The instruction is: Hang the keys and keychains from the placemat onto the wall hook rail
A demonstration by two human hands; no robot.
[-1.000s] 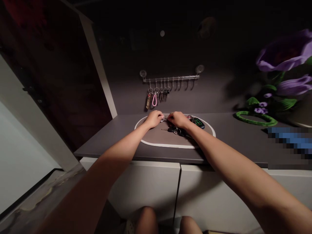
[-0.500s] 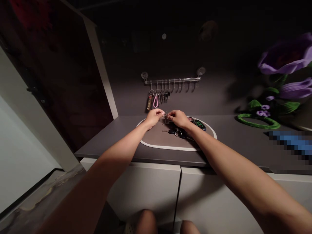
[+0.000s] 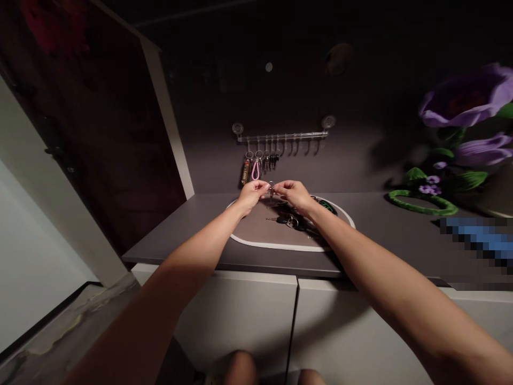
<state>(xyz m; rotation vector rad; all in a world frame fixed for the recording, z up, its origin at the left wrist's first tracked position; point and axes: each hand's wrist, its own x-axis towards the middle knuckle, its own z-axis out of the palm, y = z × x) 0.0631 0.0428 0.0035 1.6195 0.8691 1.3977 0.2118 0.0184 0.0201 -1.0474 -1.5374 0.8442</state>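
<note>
Between my left hand (image 3: 251, 194) and my right hand (image 3: 294, 194) a small metal key ring (image 3: 271, 188) is pinched in the fingertips of both, held above the far edge of an oval grey mat (image 3: 290, 246) with a white rim. Keys on rings (image 3: 292, 221) lie on the mat below my right wrist. A black key fob (image 3: 326, 206) with green markings lies partly hidden behind my right hand. Directly ahead, several keys (image 3: 272, 160) hang from a clear wall-mounted hook rail (image 3: 282, 137), with a pink strap (image 3: 255, 171) and a brown tag (image 3: 245, 172).
A dark grey counter (image 3: 180, 235) runs over white cabinet doors (image 3: 240, 315). Large purple artificial flowers (image 3: 465, 101) and a green loop (image 3: 420, 206) stand at the right. A dark door panel (image 3: 104, 133) rises at the left. A pixelated blue patch covers the right edge.
Both hands have risen a little from the mat with the small ring between them. The view has tilted slightly, so the mat sits lower in the picture.
</note>
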